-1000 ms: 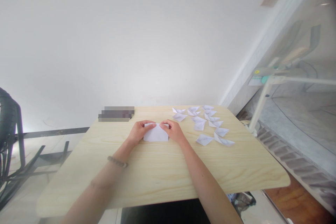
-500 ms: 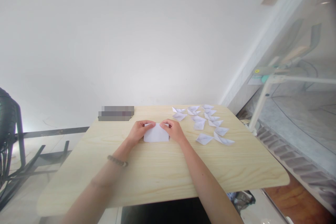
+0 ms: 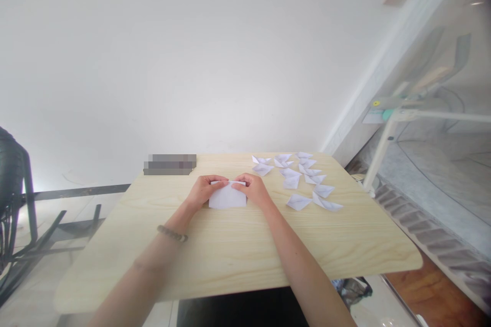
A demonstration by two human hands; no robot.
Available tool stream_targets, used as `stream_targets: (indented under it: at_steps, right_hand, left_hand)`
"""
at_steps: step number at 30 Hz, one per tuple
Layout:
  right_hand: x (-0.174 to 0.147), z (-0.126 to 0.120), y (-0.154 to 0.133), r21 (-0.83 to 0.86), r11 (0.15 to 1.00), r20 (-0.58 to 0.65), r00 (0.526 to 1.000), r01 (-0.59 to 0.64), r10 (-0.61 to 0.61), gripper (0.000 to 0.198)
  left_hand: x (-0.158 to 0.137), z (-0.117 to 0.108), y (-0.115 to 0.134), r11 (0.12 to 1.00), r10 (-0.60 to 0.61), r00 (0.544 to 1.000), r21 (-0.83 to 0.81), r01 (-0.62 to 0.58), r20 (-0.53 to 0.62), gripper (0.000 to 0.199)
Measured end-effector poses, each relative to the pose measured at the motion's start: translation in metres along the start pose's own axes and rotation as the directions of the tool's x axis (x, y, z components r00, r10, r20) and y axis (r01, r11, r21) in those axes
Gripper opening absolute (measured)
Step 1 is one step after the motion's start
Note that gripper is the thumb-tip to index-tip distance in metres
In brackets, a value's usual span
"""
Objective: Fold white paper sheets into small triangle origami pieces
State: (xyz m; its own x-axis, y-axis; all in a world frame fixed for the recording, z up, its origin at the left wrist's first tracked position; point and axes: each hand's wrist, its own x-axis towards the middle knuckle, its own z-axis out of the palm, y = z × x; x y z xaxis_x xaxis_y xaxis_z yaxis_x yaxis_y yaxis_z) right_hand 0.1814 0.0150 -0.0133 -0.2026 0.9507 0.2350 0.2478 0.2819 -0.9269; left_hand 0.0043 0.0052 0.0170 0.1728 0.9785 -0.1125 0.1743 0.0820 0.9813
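Note:
A white sheet of paper (image 3: 227,198) lies on the light wooden table (image 3: 230,255), its far edge pinched by both hands. My left hand (image 3: 204,190) grips the far left part, thumb on top and fingers behind. At the far right part, my right hand (image 3: 253,189) is closed on the paper in the same way, its thumb pressing on the upper face. The fingertips behind the sheet are partly hidden. A dark beaded bracelet (image 3: 172,234) circles my left wrist. To the right of my hands stand several folded paper boats (image 3: 299,202).
A blurred-out dark object (image 3: 169,165) sits at the table's far left corner. The wall (image 3: 230,61) rises behind the table. A black chair (image 3: 23,184) stands to the left, and a white metal frame (image 3: 383,148) to the right.
My right thumb has shifted slightly left and down over the paper, and the far right corner now looks bent. The left hand has hardly moved.

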Motion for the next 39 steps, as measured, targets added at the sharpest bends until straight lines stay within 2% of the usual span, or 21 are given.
stream_targets:
  at_steps: [3,10,14,24,30,39]
  right_hand:
    - [0.000,0.000,-0.001,0.022,1.000,0.005,1.000,0.003,-0.003,0.025]
    - [-0.002,0.000,-0.012,-0.082,0.995,-0.028,0.998,0.058,-0.060,0.022]
    - [-0.003,0.000,-0.016,-0.125,0.988,-0.021,0.995,0.095,-0.099,0.020]
    - [-0.003,0.004,-0.015,-0.204,0.963,-0.094,0.976,0.175,-0.198,0.019]
    - [-0.003,0.004,-0.014,-0.232,0.957,-0.067,0.979,0.171,-0.191,0.019]
    - [-0.004,0.004,-0.014,-0.238,0.964,-0.060,0.988,0.123,-0.141,0.021]
  left_hand:
    - [0.000,0.000,-0.001,1.000,-0.003,1.000,0.004,0.003,0.002,0.037]
    - [-0.002,0.002,0.000,1.000,0.017,1.000,0.020,-0.017,-0.006,0.040]
    - [-0.004,0.005,0.002,0.995,0.050,0.999,0.089,-0.050,0.000,0.041]
    - [-0.003,0.003,0.005,0.970,0.101,0.994,0.216,-0.110,0.049,0.042]
    - [-0.002,0.002,0.004,0.979,0.101,0.990,0.170,-0.117,0.098,0.040]
    - [-0.003,0.002,0.003,0.970,0.121,0.982,0.192,-0.147,0.142,0.041]
